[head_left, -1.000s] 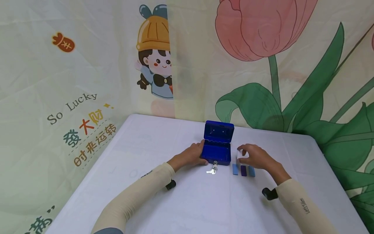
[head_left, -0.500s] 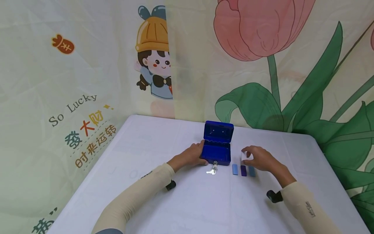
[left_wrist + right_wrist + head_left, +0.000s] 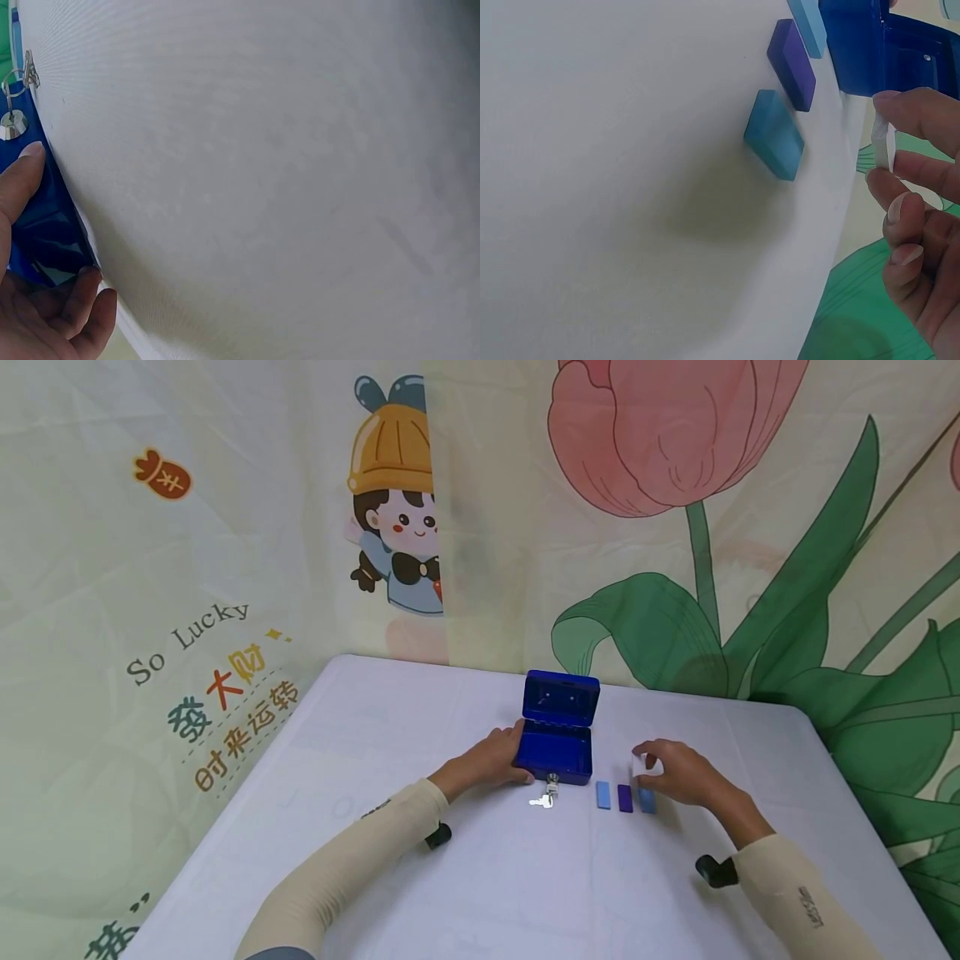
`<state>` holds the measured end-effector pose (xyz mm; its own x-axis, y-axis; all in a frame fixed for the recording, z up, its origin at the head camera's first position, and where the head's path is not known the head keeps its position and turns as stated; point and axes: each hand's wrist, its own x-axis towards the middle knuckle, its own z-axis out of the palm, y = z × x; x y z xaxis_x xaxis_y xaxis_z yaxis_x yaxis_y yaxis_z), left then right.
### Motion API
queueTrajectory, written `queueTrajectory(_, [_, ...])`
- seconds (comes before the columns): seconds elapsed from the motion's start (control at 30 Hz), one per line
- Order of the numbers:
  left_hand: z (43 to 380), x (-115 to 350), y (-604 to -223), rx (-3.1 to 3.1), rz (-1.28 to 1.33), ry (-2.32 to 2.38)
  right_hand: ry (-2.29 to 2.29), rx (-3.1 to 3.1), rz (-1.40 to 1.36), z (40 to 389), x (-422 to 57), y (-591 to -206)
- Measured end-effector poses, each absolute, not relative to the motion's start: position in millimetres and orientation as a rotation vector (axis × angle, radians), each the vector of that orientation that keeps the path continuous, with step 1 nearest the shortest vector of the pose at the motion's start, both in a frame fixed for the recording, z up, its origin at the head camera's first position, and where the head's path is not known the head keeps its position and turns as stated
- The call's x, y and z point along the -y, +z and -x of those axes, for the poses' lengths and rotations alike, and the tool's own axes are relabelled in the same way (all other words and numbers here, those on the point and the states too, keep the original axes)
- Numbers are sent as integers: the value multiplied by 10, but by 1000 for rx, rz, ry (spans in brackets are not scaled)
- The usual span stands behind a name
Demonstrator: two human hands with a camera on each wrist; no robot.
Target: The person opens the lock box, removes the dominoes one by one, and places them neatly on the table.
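Note:
A small blue cash box (image 3: pixel 576 778) stands on the table with its lid (image 3: pixel 561 702) raised. Keys (image 3: pixel 543 801) hang from the lock at its front. My left hand (image 3: pixel 497 757) grips the box's left side, thumb on the front wall and fingers at the side. My right hand (image 3: pixel 678 772) pinches a white block (image 3: pixel 883 142) between thumb and fingertips, above the table. Below it lie a light blue block (image 3: pixel 603 795), a purple block (image 3: pixel 626 798) and a teal-blue block (image 3: pixel 775 136), in a row right of the box.
A white cloth covers the table (image 3: pixel 480 893). Behind it hangs a printed curtain (image 3: pixel 495 527) with a tulip and a cartoon figure. Black wrist cameras (image 3: pixel 717 872) are strapped below both sleeves.
My right hand has moved right and slightly toward me with the white block, from beside the box to over the teal-blue block. My left hand stays at the box.

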<state>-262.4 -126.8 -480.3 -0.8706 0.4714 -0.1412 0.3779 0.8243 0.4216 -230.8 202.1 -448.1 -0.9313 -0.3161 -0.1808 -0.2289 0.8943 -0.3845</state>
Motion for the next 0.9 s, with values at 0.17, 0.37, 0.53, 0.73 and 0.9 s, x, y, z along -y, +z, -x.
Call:
queueTrajectory(0.17, [2621,1265,-4798,-2765,-642,564,-537,-2821,395,2272,-2064,-4495])
queueTrajectory(0.37, [2606,1262,-4781,-2758,-629,564,-541,-2815,371,2257,-2109,-4520])
queueTrajectory(0.53, [2591,1267,-4769,-2756,-627,560,-539,-2816,354,2251,-2128,-4541])
queueTrajectory(0.73, [2596,1267,-4776,-2755,-623,560,-552,-2808,349,2224,-2176,-4534])
queueTrajectory(0.9, [2609,1276,-4797,-2757,-616,548,-548,-2802,357,2208,-2224,-4545])
